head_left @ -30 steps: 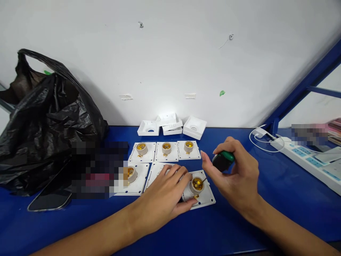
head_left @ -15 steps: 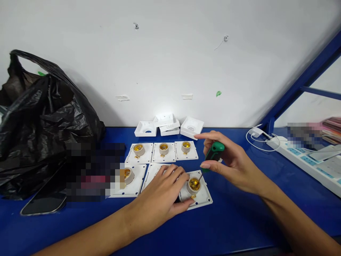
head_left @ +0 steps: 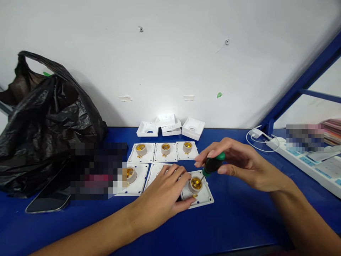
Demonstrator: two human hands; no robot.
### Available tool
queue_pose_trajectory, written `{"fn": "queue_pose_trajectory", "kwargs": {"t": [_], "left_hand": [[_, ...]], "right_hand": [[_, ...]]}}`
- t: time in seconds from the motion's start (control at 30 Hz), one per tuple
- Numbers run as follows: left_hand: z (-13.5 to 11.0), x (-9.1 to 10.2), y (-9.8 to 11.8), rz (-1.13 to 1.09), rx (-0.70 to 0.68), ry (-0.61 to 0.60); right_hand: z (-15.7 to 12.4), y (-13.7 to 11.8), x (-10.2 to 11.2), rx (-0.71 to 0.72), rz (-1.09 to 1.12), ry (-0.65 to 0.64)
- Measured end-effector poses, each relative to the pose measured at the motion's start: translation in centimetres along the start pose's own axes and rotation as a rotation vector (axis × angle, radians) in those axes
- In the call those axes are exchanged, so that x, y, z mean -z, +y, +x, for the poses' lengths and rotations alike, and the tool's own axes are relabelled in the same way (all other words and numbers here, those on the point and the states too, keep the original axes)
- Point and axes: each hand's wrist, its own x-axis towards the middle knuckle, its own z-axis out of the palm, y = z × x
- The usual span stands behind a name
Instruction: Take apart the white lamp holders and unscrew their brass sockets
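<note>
Right fingers (head_left: 221, 147) hold a screwdriver (head_left: 213, 165) in a socket (head_left: 195, 185).

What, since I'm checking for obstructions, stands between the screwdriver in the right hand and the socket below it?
Nothing visible: the screwdriver slants from the right hand down into the socket. The left hand is at the socket's left side, clear of the shaft; the screwdriver's tip is hard to make out.

Left hand (head_left: 162, 195) bare, slim fingers, short nails. Right hand (head_left: 246, 165) bare too, small dark mark or crease on thumb. Both forearms (head_left: 106, 227) bare, slender, narrowing toward wrists.
</note>
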Motion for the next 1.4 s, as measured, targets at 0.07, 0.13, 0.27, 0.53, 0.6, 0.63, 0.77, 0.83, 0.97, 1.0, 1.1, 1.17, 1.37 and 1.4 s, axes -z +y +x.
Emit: {"fn": "queue_pose_trajectory", "kwargs": {"t": [0.07, 0.13, 0.27, 0.53, 0.6, 0.63, 0.77, 0.83, 0.97, 1.0, 1.1, 1.17, 1.37, 1.4], "left_hand": [[0.0, 0.0, 0.0, 0.006, 0.002, -0.005], [0.1, 0.1, 0.0, 0.009, 0.000, -0.006], [0.1, 0.2, 0.0, 0.002, 0.005, -0.009], [0.1, 0.2, 0.0, -0.013, 0.013, -0.012], [0.1, 0.2, 0.0, -0.016, 0.012, -0.020], [0.1, 0.2, 0.0, -0.018, 0.010, -0.020], [0.1, 0.1, -0.1, -0.025, 0.004, -0.016], [0.1, 0.1, -0.1, -0.027, 0.005, -0.017], [0.1, 0.0, -0.2, -0.020, 0.012, -0.027], [0.1, 0.0, -0.2, -0.019, 0.014, -0.028], [0.1, 0.1, -0.1, -0.018, 0.016, -0.036], [0.1, 0.1, 0.0, -0.020, 0.018, -0.034], [0.1, 0.2, -0.1, -0.037, 0.013, -0.019], [0.1, 0.2, -0.1, -0.039, 0.011, -0.016]], "right_hand": [[0.2, 0.3, 0.0, 0.030, -0.044, 0.080], [0.4, 0.9, -0.1, 0.107, -0.101, 0.231], [0.6, 1.9, -0.2, 0.084, -0.012, 0.206], [0.3, 2.1, -0.4, 0.038, 0.083, 0.189], [0.2, 2.0, -0.6, 0.041, 0.104, 0.163], [0.2, 2.1, -0.6, 0.056, 0.111, 0.181], [0.2, 2.2, -0.7, 0.039, 0.159, 0.168], [0.3, 2.4, -0.7, 0.029, 0.165, 0.147], [0.4, 2.6, -0.8, 0.090, 0.180, 0.148], [0.4, 2.6, -0.8, 0.074, 0.199, 0.110], [0.2, 2.5, -0.8, 0.049, 0.198, 0.077], [0.2, 2.3, -0.9, 0.063, 0.164, 0.156], [0.4, 2.5, -1.1, 0.045, 0.169, 0.213], [0.5, 2.5, -1.2, 0.041, 0.172, 0.237]]}}
